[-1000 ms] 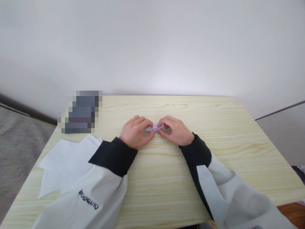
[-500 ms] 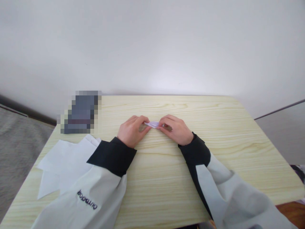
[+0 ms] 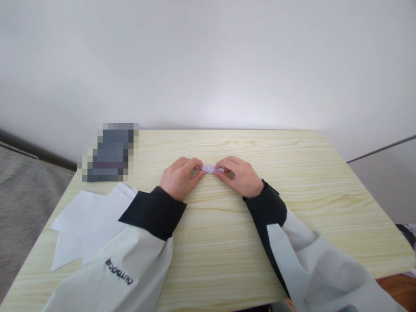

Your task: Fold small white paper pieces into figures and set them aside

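Observation:
A small folded piece of pale lilac paper (image 3: 212,169) sits between my two hands at the middle of a light wooden table (image 3: 305,203). My left hand (image 3: 180,178) pinches its left end with curled fingers. My right hand (image 3: 241,177) pinches its right end, fingers also curled. Both hands rest on the tabletop. Most of the paper is hidden by my fingers.
Several white paper sheets (image 3: 85,223) lie on the table's left side, partly under my left sleeve. A dark blurred-out object (image 3: 110,152) sits at the back left corner. A plain white wall rises right behind the table. Grey floor lies to the left.
Both hands with the paper have shifted slightly away from me on the table. The paper now lies flatter between the fingertips.

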Demonstrator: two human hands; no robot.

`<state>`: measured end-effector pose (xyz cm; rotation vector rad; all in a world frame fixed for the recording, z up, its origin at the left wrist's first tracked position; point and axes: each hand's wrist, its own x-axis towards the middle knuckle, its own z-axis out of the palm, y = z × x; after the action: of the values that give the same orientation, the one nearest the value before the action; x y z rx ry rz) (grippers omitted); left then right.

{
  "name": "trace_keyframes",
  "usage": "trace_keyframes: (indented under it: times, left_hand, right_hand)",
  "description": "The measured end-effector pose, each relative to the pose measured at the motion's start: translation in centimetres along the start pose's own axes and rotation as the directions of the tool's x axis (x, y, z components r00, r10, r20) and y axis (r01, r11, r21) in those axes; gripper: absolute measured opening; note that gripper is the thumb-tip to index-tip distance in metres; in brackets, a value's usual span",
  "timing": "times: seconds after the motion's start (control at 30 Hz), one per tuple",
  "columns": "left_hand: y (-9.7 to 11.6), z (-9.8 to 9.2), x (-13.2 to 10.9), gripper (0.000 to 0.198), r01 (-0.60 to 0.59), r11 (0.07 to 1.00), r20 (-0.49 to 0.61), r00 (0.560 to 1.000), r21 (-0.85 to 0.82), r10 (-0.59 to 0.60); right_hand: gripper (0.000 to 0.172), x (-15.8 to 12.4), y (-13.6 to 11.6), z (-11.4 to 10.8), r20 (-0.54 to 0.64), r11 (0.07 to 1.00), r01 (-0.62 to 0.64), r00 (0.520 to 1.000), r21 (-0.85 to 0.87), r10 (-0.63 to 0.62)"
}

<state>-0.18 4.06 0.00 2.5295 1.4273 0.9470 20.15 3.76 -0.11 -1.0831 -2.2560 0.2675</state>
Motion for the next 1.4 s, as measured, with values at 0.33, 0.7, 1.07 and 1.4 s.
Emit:
trace_keyframes:
  times: [0.33, 0.7, 1.07, 1.4]
  left_hand:
    - [-0.10, 0.08, 0.12, 0.013, -0.069, 0.997, -0.023, 0.997, 0.025, 0.070]
    - [0.15, -0.11, 0.14, 0.014, -0.013, 0.999, -0.007, 1.000, 0.048, 0.014]
    - [0.21, -0.17, 0.15, 0.012, -0.022, 0.997, 0.008, 1.000, 0.074, 0.022]
    - [0.45, -0.31, 0.14, 0.012, -0.064, 0.998, -0.003, 0.998, 0.019, 0.064]
  right_hand:
    - [0.011, 0.19, -0.33, -0.13, -0.002, 1.000, -0.001, 1.000, -0.007, 0.001]
    - [0.002, 0.11, -0.21, -0.17, 0.021, 0.999, -0.012, 1.000, -0.034, 0.013]
    - [0.005, 0.06, -0.16, -0.23, 0.040, 1.000, -0.021, 0.999, -0.007, 0.022]
    - [0.011, 0.08, 0.00, -0.33, 0.048, 1.000, 0.009, 0.999, 0.015, -0.009]
